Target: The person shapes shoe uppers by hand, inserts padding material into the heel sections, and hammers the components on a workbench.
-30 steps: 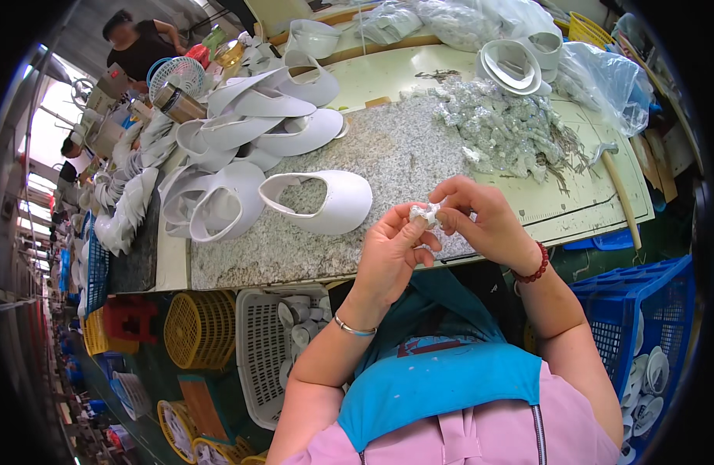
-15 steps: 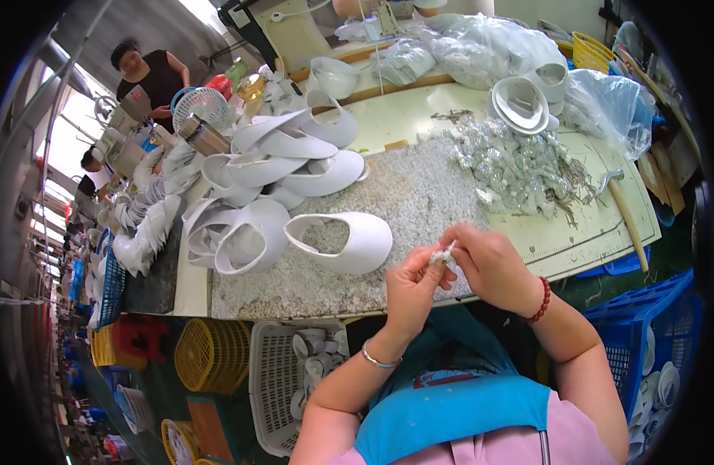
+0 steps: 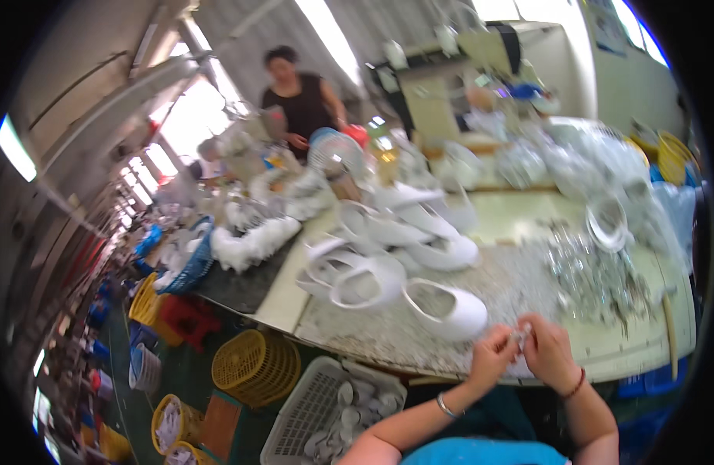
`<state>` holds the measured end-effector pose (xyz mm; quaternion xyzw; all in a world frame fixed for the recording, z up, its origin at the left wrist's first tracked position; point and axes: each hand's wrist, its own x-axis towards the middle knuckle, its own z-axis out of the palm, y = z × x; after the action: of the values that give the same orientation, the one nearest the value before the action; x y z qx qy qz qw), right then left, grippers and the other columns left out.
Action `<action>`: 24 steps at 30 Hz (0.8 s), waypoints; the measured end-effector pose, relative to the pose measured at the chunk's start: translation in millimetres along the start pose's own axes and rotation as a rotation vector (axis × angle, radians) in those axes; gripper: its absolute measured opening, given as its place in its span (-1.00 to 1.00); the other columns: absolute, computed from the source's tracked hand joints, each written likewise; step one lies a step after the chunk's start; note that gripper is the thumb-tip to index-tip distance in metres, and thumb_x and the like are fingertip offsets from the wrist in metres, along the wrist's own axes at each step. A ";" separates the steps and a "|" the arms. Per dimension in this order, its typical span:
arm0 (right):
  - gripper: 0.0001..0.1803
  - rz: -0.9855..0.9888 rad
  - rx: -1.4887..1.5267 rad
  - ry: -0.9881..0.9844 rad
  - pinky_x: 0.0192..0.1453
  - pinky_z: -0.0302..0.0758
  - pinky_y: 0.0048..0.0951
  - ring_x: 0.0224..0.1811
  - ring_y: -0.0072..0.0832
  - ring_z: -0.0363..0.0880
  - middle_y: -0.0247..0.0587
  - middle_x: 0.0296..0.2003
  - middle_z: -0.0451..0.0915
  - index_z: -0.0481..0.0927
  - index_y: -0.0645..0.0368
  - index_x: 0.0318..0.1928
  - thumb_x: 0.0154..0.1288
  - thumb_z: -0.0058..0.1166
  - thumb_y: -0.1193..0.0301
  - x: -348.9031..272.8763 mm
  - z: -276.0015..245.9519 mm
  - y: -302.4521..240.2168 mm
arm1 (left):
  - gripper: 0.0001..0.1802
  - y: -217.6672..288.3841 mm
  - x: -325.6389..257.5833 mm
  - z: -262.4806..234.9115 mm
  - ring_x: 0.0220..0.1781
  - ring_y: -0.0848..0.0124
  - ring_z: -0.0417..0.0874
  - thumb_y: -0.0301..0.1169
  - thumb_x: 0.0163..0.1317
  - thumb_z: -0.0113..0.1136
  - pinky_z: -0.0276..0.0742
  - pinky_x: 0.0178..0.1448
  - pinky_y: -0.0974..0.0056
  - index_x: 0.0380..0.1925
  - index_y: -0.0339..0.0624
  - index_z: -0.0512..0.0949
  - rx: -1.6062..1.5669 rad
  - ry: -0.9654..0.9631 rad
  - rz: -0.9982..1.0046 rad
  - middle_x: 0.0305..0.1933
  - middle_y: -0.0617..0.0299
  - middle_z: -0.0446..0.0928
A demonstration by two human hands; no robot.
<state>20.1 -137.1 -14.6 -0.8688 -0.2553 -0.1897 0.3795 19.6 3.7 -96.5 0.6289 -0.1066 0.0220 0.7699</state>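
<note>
My left hand (image 3: pixel 493 358) and my right hand (image 3: pixel 553 355) meet over the front edge of the table, fingers pinched together. Between them is a small whitish, shiny piece (image 3: pixel 519 335); blur hides its exact kind. A single white shoe upper (image 3: pixel 464 316) lies on the grey speckled work surface (image 3: pixel 372 332), just left of my hands. Beyond it, more white shoe uppers (image 3: pixel 442 252) are heaped together. Farther off to the right sits a loose heap of clear, silvery small pieces (image 3: pixel 589 271).
A hammer (image 3: pixel 670 337) lies at the table's right end. White rounded parts (image 3: pixel 607 226) and plastic bags (image 3: pixel 578 167) stand at the back. Below the front edge is a grey basket (image 3: pixel 295 415) holding white parts, beside yellow baskets (image 3: pixel 248 370). A person (image 3: pixel 302 101) stands behind the table.
The view has swung up and left, so the table and my hands appear farther right and lower. My hands stay together on the small piece.
</note>
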 end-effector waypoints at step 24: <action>-0.77 0.121 0.243 -0.275 -0.54 0.35 -0.45 -0.67 -0.48 0.45 -0.23 -0.67 0.46 0.53 0.25 -0.11 0.20 0.11 0.52 11.1 -24.0 -1.5 | -0.66 19.9 -0.4 -2.7 -0.40 0.64 0.58 -0.31 0.41 0.08 0.49 -0.36 0.52 0.08 -0.24 0.55 -0.119 -0.143 -0.132 -0.39 0.33 0.61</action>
<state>24.8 -151.0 7.4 -0.8481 -0.2730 -0.0138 0.4540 16.2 10.5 -77.9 0.5878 -0.1209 -0.0798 0.7959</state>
